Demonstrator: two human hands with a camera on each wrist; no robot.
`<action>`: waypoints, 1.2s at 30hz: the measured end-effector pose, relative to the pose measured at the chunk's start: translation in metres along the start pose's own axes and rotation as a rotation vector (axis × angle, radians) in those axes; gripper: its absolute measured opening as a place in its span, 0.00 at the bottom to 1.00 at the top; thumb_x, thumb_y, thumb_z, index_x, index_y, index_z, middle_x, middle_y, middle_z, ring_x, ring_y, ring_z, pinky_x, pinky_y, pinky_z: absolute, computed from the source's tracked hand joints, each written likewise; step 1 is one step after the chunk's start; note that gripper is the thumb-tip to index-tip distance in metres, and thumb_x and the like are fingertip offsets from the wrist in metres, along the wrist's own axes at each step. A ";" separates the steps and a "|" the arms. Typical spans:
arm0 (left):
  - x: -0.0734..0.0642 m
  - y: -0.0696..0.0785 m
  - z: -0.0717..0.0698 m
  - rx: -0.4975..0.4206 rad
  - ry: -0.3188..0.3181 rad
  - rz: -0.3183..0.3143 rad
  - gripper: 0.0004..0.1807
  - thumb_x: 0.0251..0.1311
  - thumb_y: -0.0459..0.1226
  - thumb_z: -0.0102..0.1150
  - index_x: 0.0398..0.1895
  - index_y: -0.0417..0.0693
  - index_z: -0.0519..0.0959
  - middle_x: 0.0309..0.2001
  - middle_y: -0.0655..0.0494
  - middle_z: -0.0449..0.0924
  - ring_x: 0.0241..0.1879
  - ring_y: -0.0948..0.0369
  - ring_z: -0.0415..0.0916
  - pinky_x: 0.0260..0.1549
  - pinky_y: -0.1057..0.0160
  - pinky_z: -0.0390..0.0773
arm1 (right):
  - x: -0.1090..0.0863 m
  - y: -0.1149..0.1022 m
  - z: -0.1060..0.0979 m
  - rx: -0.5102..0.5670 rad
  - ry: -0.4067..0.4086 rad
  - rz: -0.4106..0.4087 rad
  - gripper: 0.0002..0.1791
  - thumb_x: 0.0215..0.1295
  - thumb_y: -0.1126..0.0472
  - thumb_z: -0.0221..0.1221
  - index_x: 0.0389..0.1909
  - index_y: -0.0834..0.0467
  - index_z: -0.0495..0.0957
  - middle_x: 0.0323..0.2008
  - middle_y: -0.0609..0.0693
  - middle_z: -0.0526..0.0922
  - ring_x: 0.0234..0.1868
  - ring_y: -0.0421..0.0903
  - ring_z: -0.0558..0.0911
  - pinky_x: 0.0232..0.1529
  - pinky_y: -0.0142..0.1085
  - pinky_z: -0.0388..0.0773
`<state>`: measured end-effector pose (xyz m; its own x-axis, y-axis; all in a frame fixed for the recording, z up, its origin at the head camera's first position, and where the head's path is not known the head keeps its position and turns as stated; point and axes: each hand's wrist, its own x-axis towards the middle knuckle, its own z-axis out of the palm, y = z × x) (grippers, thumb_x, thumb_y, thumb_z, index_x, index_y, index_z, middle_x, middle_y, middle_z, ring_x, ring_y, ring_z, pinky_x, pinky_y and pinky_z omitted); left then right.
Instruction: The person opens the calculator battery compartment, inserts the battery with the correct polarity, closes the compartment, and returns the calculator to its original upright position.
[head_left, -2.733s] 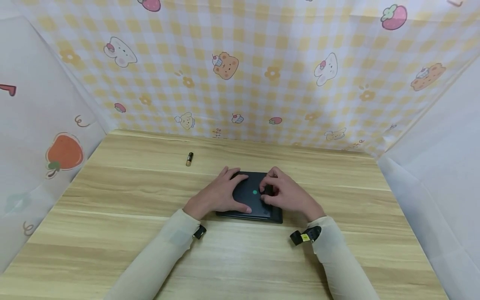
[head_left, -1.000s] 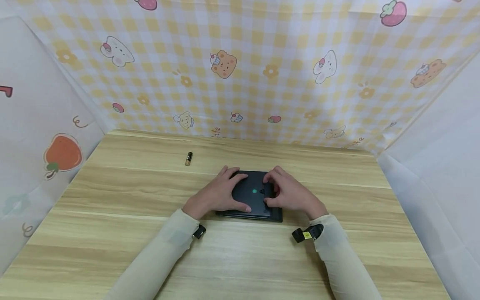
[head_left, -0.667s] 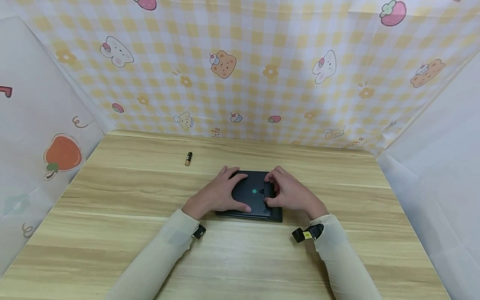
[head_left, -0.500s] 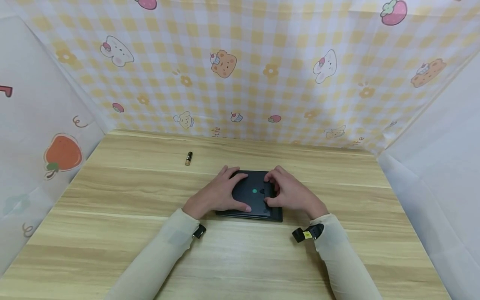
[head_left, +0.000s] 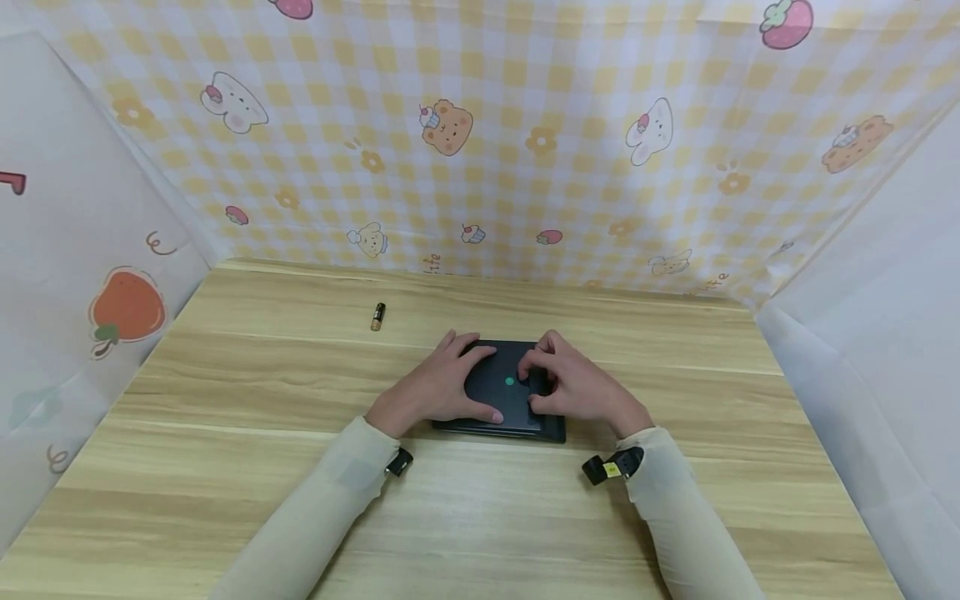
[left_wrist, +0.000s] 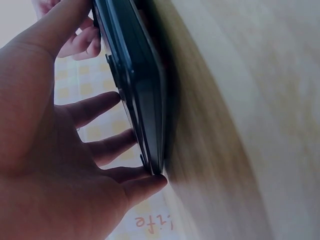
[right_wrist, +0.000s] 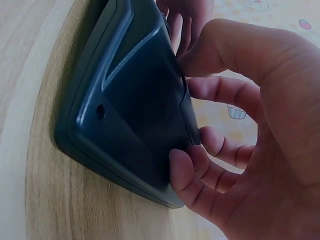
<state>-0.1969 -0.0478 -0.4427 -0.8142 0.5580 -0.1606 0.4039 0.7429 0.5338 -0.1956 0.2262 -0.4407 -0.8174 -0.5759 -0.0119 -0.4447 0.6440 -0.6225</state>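
Note:
A flat black device (head_left: 495, 395), looking like a desk calculator turned back up, lies on the table with a small green dot (head_left: 509, 381) on its back. My left hand (head_left: 438, 387) holds its left part, thumb near the front edge and the other fingers spread over the back and far edge. With curled fingers and thumb, my right hand (head_left: 581, 385) grips at the battery cover (right_wrist: 188, 116) on the right part. The index fingertip sits over the cover's latch. In the right wrist view, the fingertips meet along the cover's raised edge.
A single black and copper battery (head_left: 378, 317) lies beyond the left hand, toward the back of the wooden table (head_left: 465, 517). A yellow checked cloth (head_left: 495, 183) hangs behind the table, with white cloth at both sides. Both wrists wear small black cameras.
Since half a second ago, my right index finger has moved left onto the latch, which showed uncovered before. The thumb, left hand, device and battery stay in place.

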 end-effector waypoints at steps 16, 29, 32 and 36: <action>0.001 0.001 0.000 -0.003 -0.002 -0.001 0.58 0.59 0.65 0.78 0.88 0.55 0.64 0.88 0.45 0.49 0.87 0.36 0.35 0.78 0.34 0.59 | -0.002 0.000 -0.004 0.003 0.016 0.042 0.33 0.61 0.56 0.77 0.66 0.58 0.78 0.53 0.51 0.75 0.44 0.47 0.75 0.46 0.41 0.79; 0.000 0.001 -0.001 -0.001 0.003 0.002 0.58 0.59 0.65 0.79 0.88 0.55 0.64 0.88 0.45 0.49 0.87 0.36 0.36 0.78 0.34 0.59 | -0.003 -0.002 -0.010 0.008 0.009 0.130 0.33 0.60 0.53 0.79 0.62 0.63 0.80 0.53 0.54 0.77 0.48 0.50 0.79 0.53 0.46 0.81; -0.001 0.001 -0.001 -0.003 0.005 0.003 0.58 0.59 0.65 0.79 0.87 0.54 0.64 0.88 0.45 0.49 0.87 0.35 0.36 0.78 0.34 0.59 | -0.004 -0.001 -0.011 0.019 0.004 0.135 0.33 0.59 0.53 0.80 0.61 0.63 0.80 0.53 0.54 0.77 0.48 0.50 0.80 0.53 0.46 0.81; -0.001 0.001 -0.001 -0.007 0.007 0.002 0.58 0.59 0.65 0.79 0.87 0.55 0.64 0.88 0.45 0.49 0.87 0.36 0.36 0.78 0.33 0.59 | -0.003 0.003 -0.011 0.030 -0.003 0.130 0.33 0.59 0.54 0.80 0.61 0.63 0.80 0.52 0.54 0.77 0.48 0.50 0.80 0.53 0.46 0.81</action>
<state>-0.1962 -0.0477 -0.4417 -0.8162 0.5570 -0.1536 0.4026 0.7390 0.5402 -0.1983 0.2358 -0.4341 -0.8664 -0.4899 -0.0967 -0.3234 0.6981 -0.6388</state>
